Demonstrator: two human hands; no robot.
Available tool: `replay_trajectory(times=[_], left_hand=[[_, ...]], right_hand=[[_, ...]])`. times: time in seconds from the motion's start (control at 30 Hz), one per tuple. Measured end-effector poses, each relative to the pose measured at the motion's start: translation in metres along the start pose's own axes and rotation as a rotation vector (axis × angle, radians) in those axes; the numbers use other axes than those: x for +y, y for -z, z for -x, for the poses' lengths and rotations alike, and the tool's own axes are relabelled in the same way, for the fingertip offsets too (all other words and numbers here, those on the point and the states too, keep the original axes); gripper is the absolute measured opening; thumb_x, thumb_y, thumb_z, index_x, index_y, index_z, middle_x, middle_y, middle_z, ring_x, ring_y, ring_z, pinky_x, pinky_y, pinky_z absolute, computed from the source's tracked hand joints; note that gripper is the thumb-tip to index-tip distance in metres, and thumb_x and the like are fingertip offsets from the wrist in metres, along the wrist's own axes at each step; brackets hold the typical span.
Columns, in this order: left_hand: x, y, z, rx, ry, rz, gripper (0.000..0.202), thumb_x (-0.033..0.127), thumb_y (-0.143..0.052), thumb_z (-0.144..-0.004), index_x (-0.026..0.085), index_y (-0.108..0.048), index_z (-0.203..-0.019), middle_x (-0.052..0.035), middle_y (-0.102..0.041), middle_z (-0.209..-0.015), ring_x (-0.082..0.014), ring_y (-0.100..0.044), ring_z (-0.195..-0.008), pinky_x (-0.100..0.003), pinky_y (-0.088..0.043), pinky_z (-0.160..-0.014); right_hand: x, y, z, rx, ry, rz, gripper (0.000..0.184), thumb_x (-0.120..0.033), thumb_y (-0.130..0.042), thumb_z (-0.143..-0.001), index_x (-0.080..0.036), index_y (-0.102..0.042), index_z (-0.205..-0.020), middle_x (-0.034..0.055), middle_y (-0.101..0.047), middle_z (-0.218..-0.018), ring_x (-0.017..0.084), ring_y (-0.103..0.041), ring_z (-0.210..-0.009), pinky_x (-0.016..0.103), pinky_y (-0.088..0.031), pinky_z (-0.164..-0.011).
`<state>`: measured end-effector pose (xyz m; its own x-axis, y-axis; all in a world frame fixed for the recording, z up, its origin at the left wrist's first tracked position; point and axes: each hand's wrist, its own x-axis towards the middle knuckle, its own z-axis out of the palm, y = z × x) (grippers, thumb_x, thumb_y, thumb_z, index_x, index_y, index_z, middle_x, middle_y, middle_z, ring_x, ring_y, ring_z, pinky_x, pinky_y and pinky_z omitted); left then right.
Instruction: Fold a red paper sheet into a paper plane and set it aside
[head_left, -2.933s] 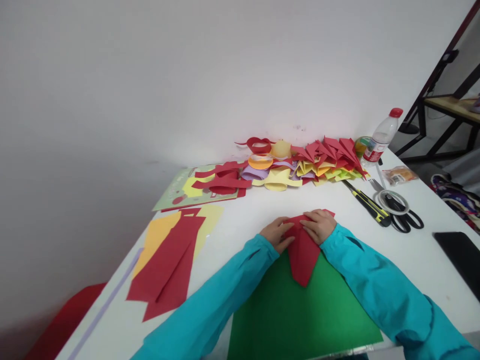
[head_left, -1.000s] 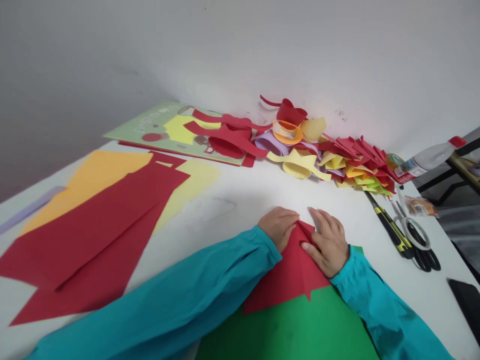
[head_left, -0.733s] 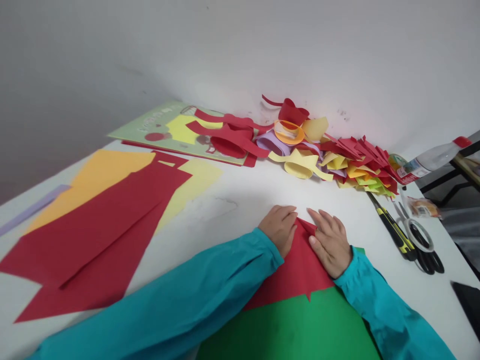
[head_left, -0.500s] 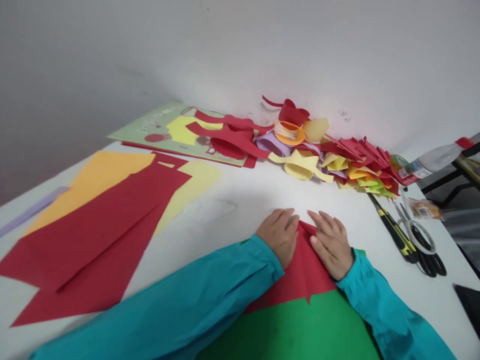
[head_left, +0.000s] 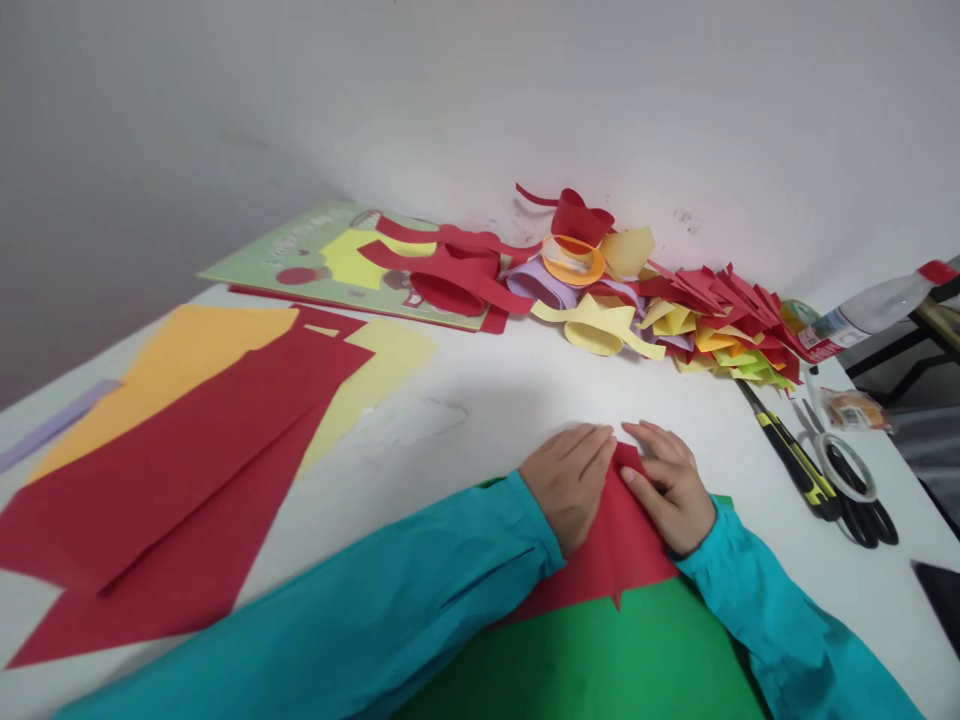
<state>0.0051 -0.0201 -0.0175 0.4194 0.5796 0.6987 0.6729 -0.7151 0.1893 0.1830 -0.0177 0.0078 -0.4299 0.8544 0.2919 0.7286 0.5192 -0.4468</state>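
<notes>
A folded red paper [head_left: 611,545] lies on a green sheet [head_left: 622,660] on the white table [head_left: 487,400]. My left hand [head_left: 570,485] lies flat on the paper's left side, fingers stretched out together toward its tip. My right hand [head_left: 671,485] presses flat on the right side, fingers extended. Both hands meet near the paper's pointed top. Both arms wear teal sleeves.
Large red [head_left: 172,470], orange [head_left: 172,360] and yellow [head_left: 375,370] sheets lie at left. A pile of folded coloured paper pieces [head_left: 675,315] sits against the wall beside a green booklet [head_left: 315,255]. A utility knife [head_left: 787,450], scissors [head_left: 862,500], tape ring [head_left: 847,465] and bottle [head_left: 870,310] are at right.
Both hands slid a little along the red paper, and my left fingers straightened from curled to flat. The view tilted slightly; since 2.9 s ago it swung left and closer.
</notes>
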Motion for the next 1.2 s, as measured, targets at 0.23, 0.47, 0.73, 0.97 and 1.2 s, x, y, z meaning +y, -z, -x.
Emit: replay_trajectory(times=[0.23,0.47,0.73,0.97,1.2], left_hand=[[0.004,0.003,0.0,-0.15,-0.009,0.03,0.05,0.024,-0.038,-0.08,-0.002,-0.041,-0.122,-0.0226,-0.046,-0.127,-0.0301,-0.039,-0.12,-0.045,-0.04,-0.097],[0.002,0.006,0.0,-0.277,-0.043,0.066,0.054,0.026,-0.039,-0.081,0.001,-0.035,-0.128,-0.0223,-0.039,-0.132,-0.0307,-0.033,-0.125,-0.047,-0.037,-0.099],[0.001,0.009,0.003,-0.309,-0.067,0.006,0.053,0.029,-0.038,-0.084,0.007,-0.032,-0.132,-0.0182,-0.04,-0.134,-0.0301,-0.034,-0.125,-0.046,-0.039,-0.097],[-0.001,0.01,0.005,-0.349,-0.13,-0.061,0.054,0.027,-0.038,-0.085,0.008,-0.029,-0.135,-0.0174,-0.037,-0.136,-0.0292,-0.027,-0.129,-0.045,-0.039,-0.098],[0.002,0.015,0.001,-0.451,-0.144,-0.116,0.057,0.035,-0.039,-0.085,0.009,-0.03,-0.135,-0.0167,-0.033,-0.139,-0.0291,-0.026,-0.13,-0.045,-0.037,-0.098]], right_hand=[[-0.001,0.001,-0.001,0.011,0.005,0.009,0.02,-0.033,-0.051,-0.082,-0.021,-0.066,-0.075,0.0064,-0.056,-0.121,0.026,-0.044,-0.117,0.051,-0.03,-0.097],[0.001,0.006,0.006,0.067,0.077,0.074,0.017,-0.032,-0.055,-0.078,-0.024,-0.069,-0.082,0.0054,-0.06,-0.115,0.025,-0.048,-0.112,0.047,-0.033,-0.095],[0.001,0.006,0.012,0.145,0.066,0.05,0.021,-0.036,-0.056,-0.074,-0.024,-0.068,-0.085,0.0035,-0.062,-0.11,0.024,-0.05,-0.108,0.045,-0.031,-0.095],[-0.001,0.005,0.011,0.23,0.026,-0.011,0.022,-0.036,-0.061,-0.066,-0.021,-0.066,-0.081,0.0026,-0.066,-0.101,0.024,-0.052,-0.104,0.045,-0.028,-0.096],[-0.003,0.005,0.011,0.22,-0.026,-0.007,0.048,-0.039,-0.061,-0.063,-0.018,-0.059,-0.105,0.0077,-0.062,-0.108,0.026,-0.049,-0.106,0.047,-0.027,-0.097]])
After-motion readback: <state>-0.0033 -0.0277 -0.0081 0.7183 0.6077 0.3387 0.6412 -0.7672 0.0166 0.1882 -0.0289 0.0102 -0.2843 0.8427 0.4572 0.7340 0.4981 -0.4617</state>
